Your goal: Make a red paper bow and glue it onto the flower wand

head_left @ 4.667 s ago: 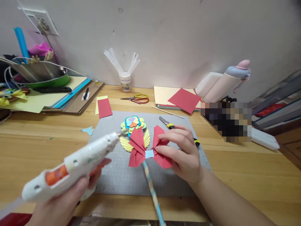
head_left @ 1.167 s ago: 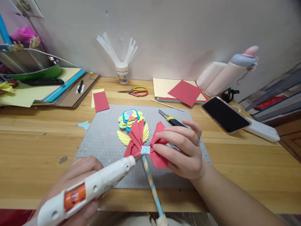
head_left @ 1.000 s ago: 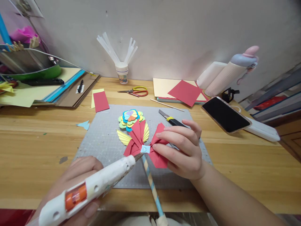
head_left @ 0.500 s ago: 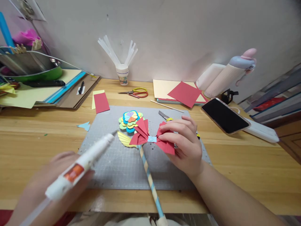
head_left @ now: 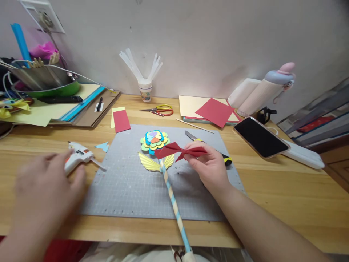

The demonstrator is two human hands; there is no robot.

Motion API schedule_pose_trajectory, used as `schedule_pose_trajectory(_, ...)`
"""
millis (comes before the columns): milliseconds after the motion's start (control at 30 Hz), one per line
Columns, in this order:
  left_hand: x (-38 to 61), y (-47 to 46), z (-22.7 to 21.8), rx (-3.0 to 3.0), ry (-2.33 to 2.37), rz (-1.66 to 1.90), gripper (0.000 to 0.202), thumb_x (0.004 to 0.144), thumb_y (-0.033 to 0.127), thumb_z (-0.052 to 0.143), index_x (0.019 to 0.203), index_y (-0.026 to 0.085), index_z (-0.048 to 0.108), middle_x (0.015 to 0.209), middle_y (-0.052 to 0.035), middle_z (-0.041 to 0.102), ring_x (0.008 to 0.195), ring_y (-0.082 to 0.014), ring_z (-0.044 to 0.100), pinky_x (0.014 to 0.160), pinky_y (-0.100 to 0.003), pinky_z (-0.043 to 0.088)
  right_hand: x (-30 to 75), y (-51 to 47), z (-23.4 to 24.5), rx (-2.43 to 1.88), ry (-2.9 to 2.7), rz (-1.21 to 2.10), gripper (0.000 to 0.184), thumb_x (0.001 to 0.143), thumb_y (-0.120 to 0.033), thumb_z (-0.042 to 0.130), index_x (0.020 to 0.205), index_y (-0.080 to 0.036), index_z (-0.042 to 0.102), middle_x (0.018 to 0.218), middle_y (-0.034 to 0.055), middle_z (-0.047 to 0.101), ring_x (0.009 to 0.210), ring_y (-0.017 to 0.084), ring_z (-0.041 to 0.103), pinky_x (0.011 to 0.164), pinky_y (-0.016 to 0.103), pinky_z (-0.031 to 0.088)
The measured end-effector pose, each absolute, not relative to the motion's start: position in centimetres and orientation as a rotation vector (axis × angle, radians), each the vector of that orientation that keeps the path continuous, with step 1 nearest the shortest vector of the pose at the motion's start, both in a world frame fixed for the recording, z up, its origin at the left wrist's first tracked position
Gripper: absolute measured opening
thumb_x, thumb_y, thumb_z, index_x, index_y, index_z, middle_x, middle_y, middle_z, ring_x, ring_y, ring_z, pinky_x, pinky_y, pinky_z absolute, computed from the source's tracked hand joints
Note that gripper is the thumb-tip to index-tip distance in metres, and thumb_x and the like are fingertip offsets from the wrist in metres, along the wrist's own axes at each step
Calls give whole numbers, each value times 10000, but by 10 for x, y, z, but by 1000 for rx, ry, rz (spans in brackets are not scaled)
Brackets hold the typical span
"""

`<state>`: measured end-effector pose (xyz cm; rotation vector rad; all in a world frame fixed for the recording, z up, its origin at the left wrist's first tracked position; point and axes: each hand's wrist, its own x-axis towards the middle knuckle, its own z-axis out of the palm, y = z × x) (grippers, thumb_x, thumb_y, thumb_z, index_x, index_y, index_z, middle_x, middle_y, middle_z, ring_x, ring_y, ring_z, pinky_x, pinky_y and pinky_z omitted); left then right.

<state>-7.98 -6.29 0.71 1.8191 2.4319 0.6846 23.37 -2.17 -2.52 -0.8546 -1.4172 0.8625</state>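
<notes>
In my right hand (head_left: 211, 167) a red paper bow (head_left: 180, 149) is pinched between thumb and fingers, tilted edge-on above the mat. Behind and below it lies a paper flower (head_left: 155, 140) with layered petals, two pleated yellow leaves (head_left: 148, 163) and a blue-and-cream striped stem (head_left: 174, 205) that runs down to the front edge. My left hand (head_left: 51, 189) is blurred, its thumb and fingers apart, beside a white glue gun (head_left: 80, 154) resting on the table with its glue stick pointing toward the mat. A few light blue paper scraps (head_left: 103, 146) lie just past the gun.
The grey cutting mat (head_left: 122, 196) covers the middle of the table, with a utility knife (head_left: 191, 135) on its right. Beyond are scissors (head_left: 160, 110), red paper (head_left: 121, 121), a cup of glue sticks (head_left: 145, 91) and a thin stick (head_left: 195, 126). A phone (head_left: 261, 137) leans at right.
My left hand has moved left and set the glue gun down on the table, letting go of it. My right hand has tipped the bow, so its blue centre band no longer shows.
</notes>
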Motion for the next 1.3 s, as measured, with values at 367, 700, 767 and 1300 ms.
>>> schedule_pose_trajectory(367, 60, -89, -6, 281, 997, 604, 250, 794, 250, 676, 997, 120, 609, 1089, -135, 653, 688, -128, 668, 446, -158, 464, 240, -13, -24, -879, -1050, 998, 105, 740, -259, 740, 820, -212, 690, 794, 0, 687, 756, 157, 605, 748, 312, 496)
schedule_pose_trajectory(700, 67, -83, -26, 531, 918, 720, 211, 785, 288, 694, 901, 154, 579, 707, 7, 627, 388, -25, 458, 407, -150, 336, 251, -2, -15, -793, -859, 1134, 76, 780, -281, 686, 841, -242, 666, 857, -3, 709, 826, 165, 652, 785, 325, 522)
schedule_pose_trajectory(767, 64, -76, -17, 685, 912, 758, 257, 769, 349, 697, 904, 167, 576, 719, 14, 626, 387, -33, 467, 422, -171, 342, 255, -3, -12, -786, -860, 1190, 99, 774, -322, 686, 825, -237, 677, 823, 5, 707, 780, 172, 657, 729, 321, 535)
schedule_pose_trajectory(1300, 60, 6, 1, 1097, 915, 975, 315, 690, 425, 743, 885, 199, 643, 716, -3, 597, 686, -151, 554, 638, -244, 460, 207, -2, 50, -767, -1109, 1356, 187, 747, -337, 721, 875, -209, 675, 817, 6, 703, 734, 162, 637, 711, 305, 521)
